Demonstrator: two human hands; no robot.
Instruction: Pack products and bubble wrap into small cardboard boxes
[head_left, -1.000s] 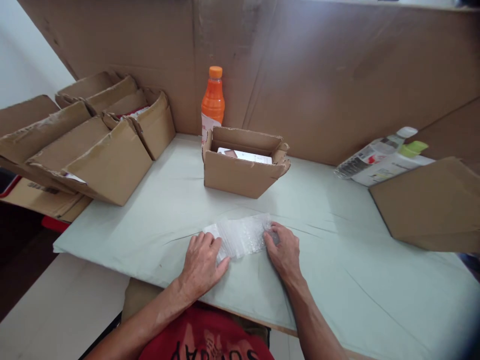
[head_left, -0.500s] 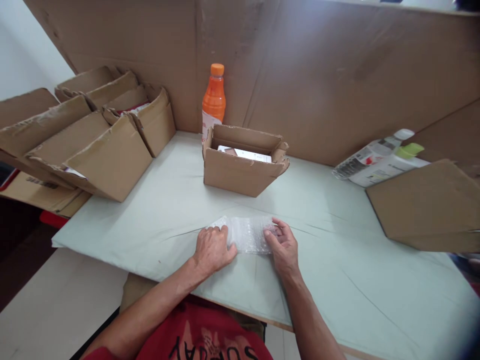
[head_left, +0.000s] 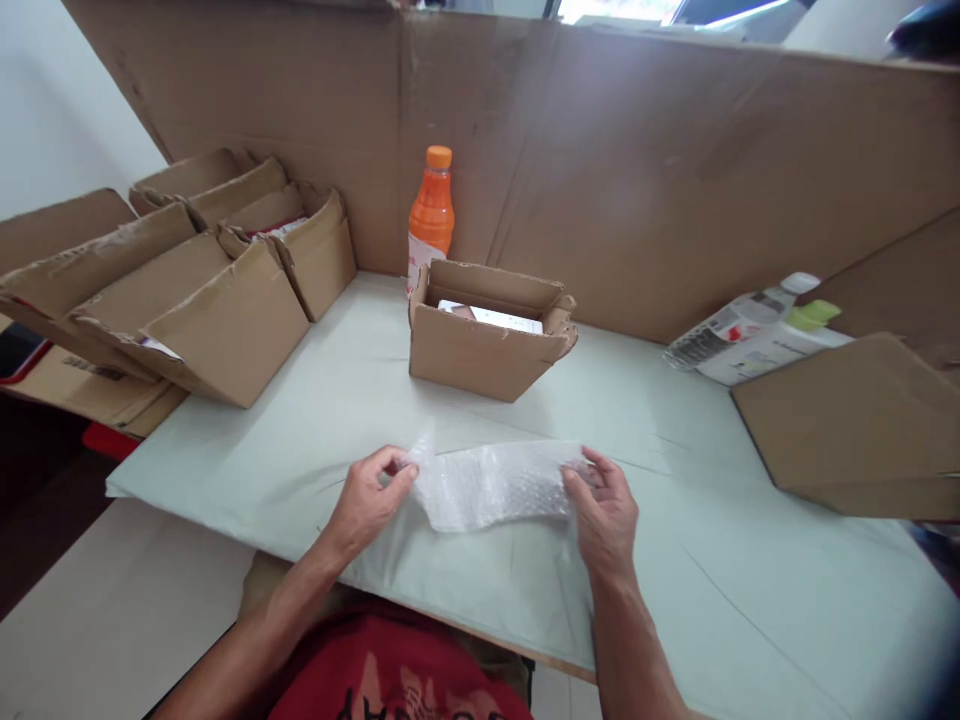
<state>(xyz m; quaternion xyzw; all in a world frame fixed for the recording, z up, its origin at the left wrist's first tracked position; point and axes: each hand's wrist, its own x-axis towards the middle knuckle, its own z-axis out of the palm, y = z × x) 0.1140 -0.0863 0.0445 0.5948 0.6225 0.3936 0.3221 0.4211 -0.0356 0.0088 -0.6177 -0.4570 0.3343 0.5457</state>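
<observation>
A strip of clear bubble wrap (head_left: 491, 485) stretches between my two hands, low over the front part of the table. My left hand (head_left: 373, 497) pinches its left end, where a corner sticks up. The right end is gripped between the thumb and fingers of my right hand (head_left: 606, 503). Just beyond the wrap stands an open cardboard box (head_left: 476, 357) with a white box (head_left: 491, 318) inside it. Whether the wrap encloses anything cannot be made out.
Several open cardboard boxes (head_left: 225, 340) crowd the table's left side. An orange bottle (head_left: 433, 210) stands behind the middle box. At right, a clear bottle (head_left: 742, 325) and a white bottle with a green cap (head_left: 780, 345) lean beside another cardboard box (head_left: 847, 430). A cardboard wall (head_left: 637, 180) closes the back.
My hands have moved apart, the left one to the left and the right one to the right. The bubble wrap now spreads out longer between them.
</observation>
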